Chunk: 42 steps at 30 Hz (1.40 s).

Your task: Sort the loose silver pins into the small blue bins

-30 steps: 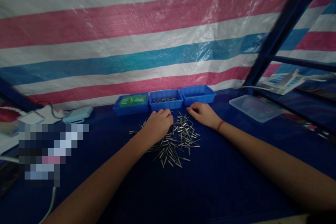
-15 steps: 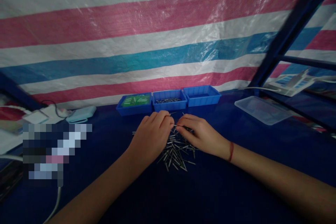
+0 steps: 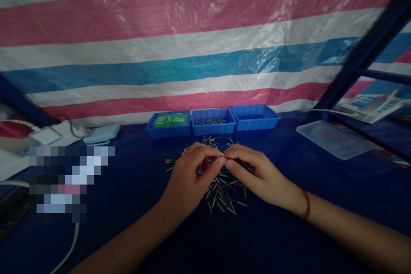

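My left hand point(image 3: 188, 175) and my right hand point(image 3: 260, 173) meet fingertip to fingertip above the middle of the table. Each has thumb and forefinger pinched together. A sliver of a thin metal pin point(image 3: 219, 156) shows at the left fingertips, and its other end is hidden where the two pinches touch. Under and around both hands spreads a loose pile of thin metal pins point(image 3: 221, 197), many with a lighter, thicker part at one end. My hands cover the middle of this pile.
Behind the pile stand three blue trays: the left tray point(image 3: 170, 132) holds green-backed packets, the middle tray point(image 3: 214, 129) metal pins. The right tray point(image 3: 258, 125) shows no contents. A translucent lid point(image 3: 334, 139) lies right; a light-blue case point(image 3: 102, 134) and white cable point(image 3: 74, 239) lie left.
My left hand has turned so its thumb and finger gap show, and its fingertips now touch those of my right hand. The view has shifted slightly, uncovering more pins behind the hands.
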{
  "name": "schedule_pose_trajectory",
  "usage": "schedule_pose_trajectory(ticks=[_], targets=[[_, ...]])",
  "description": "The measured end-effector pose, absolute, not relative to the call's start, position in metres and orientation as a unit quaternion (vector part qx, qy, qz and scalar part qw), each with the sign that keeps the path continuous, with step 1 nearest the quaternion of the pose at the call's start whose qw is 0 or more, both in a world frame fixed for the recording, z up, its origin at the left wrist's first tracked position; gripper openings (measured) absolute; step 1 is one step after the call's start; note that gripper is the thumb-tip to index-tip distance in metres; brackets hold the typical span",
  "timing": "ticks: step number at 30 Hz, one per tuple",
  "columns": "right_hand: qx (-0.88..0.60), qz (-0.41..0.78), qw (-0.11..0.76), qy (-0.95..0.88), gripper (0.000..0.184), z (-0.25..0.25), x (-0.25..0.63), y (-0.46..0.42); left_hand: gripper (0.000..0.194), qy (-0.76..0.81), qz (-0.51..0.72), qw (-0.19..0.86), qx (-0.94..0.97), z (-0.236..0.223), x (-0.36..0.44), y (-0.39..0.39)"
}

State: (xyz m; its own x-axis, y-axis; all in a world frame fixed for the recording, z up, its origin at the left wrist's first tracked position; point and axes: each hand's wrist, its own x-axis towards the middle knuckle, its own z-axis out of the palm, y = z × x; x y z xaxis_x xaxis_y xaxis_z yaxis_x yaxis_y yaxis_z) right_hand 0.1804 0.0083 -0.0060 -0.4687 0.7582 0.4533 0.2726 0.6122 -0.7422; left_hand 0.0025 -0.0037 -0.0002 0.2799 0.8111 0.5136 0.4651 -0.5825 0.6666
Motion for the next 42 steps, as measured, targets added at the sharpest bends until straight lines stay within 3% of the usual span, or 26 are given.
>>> schedule_pose_trajectory(ticks=[5, 14, 29, 37, 42], targets=[[-0.337, 0.352, 0.398, -0.777, 0.021, -0.007, 0.179, 0.009, 0.01, 0.399, 0.441, 0.2, 0.778, -0.002, 0.002, -0.003], [-0.37, 0.358, 0.471, -0.716, 0.011, -0.019, 0.178, 0.012, 0.01, 0.427, 0.449, 0.198, 0.76, -0.014, 0.006, 0.001], [-0.317, 0.226, 0.483, -0.784, 0.008, -0.01, 0.179, 0.006, 0.011, 0.382, 0.431, 0.234, 0.783, -0.029, 0.005, 0.01], [-0.307, 0.157, 0.448, -0.825, 0.004, -0.006, 0.186, 0.006, 0.017, 0.359, 0.391, 0.221, 0.819, -0.019, 0.001, 0.011], [-0.313, 0.064, 0.418, -0.851, 0.016, 0.008, 0.188, 0.02, 0.017, 0.427, 0.383, 0.206, 0.792, -0.008, -0.001, 0.007]])
